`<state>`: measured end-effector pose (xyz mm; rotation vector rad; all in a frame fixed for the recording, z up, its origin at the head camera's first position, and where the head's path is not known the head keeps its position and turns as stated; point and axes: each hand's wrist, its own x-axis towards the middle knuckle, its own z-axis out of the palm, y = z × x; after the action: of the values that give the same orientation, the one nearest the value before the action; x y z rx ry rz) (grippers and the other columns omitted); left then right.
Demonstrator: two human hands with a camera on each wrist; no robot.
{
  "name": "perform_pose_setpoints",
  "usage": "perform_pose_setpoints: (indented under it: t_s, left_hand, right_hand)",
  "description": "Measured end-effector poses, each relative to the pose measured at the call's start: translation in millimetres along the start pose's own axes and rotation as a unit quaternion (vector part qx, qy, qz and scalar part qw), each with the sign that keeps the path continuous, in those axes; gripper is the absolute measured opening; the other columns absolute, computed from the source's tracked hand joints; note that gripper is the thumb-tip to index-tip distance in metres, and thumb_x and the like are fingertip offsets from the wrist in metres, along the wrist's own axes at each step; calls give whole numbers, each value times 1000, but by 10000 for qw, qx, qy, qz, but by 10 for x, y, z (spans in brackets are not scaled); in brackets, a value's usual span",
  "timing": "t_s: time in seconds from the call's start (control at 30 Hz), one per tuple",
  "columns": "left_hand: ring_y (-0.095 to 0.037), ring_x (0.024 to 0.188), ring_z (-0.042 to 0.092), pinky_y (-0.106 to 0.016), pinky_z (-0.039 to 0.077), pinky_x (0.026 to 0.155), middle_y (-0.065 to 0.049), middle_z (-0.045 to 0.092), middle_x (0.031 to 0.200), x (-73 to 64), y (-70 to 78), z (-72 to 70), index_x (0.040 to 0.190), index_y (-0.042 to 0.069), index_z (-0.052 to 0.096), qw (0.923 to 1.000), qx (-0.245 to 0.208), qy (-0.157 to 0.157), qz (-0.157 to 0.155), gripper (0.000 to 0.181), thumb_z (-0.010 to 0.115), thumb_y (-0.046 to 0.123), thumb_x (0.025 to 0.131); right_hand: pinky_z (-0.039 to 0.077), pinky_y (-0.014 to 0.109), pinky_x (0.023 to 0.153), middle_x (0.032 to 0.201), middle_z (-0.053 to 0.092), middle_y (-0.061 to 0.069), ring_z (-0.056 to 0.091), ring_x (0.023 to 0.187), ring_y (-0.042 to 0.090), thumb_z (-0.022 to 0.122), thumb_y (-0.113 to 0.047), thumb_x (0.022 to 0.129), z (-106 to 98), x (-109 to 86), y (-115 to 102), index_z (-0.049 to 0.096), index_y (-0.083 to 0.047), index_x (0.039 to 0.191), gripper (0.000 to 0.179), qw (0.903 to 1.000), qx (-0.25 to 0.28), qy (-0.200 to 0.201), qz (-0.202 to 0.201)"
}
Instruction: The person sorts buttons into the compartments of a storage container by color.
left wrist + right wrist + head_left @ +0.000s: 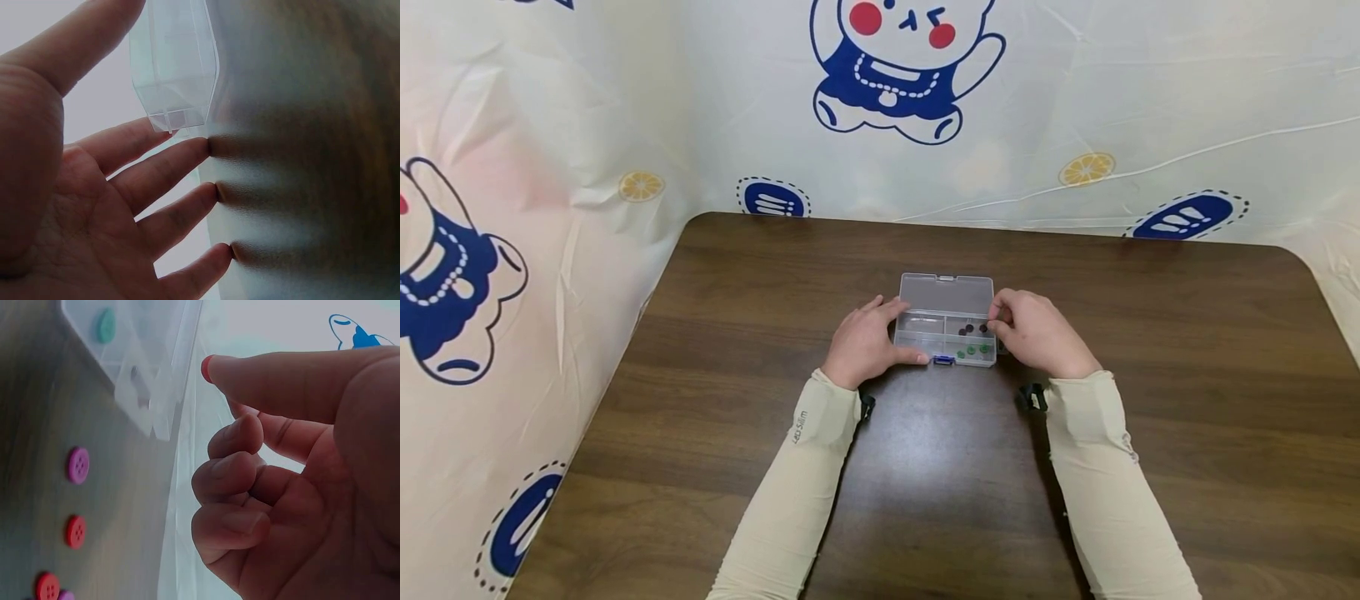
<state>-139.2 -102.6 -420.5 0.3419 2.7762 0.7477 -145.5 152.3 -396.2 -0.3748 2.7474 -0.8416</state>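
Note:
A clear plastic compartment box (921,342) lies on the table with its lid (946,293) tipped back. Dark buttons (970,328) and green buttons (972,350) sit in its right-hand compartments. My left hand (865,342) holds the box's left end between thumb and index finger; in the left wrist view the other fingertips (212,190) touch the table. Over the right end, my right hand (1037,332) pinches a red button (206,369) at the thumb tip, its other fingers curled in. That red button is hidden in the head view.
Loose on the table beside the box are a purple button (78,465), a red button (75,532) and more buttons at the right wrist view's lower edge. The brown wooden table (715,400) meets a printed white curtain (715,100) behind and at the left.

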Motion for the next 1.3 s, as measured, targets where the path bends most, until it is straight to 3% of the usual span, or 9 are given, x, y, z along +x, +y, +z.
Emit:
perform_pose_setpoints:
  t_s: [0.63, 1.3]
  left_hand:
    - [-30, 147, 33, -55, 27, 118, -7, 50, 151, 5, -3, 7, 146, 13, 55, 9999, 51, 98, 64, 89, 87, 52, 73]
    - [-31, 146, 36, -55, 29, 117, -8, 51, 150, 6, -8, 4, 145, 11, 56, 9998, 82, 126, 145, 88, 87, 52, 73]
  right_hand:
    - [44, 35, 64, 69, 53, 5, 50, 65, 21, 62, -7, 97, 178, 141, -239, 64, -6, 95, 4, 9994, 29, 27, -334]
    - [43, 34, 65, 74, 55, 5, 51, 68, 21, 65, -9, 95, 274, 245, -370, 64, -6, 93, 4, 9990, 47, -17, -453]
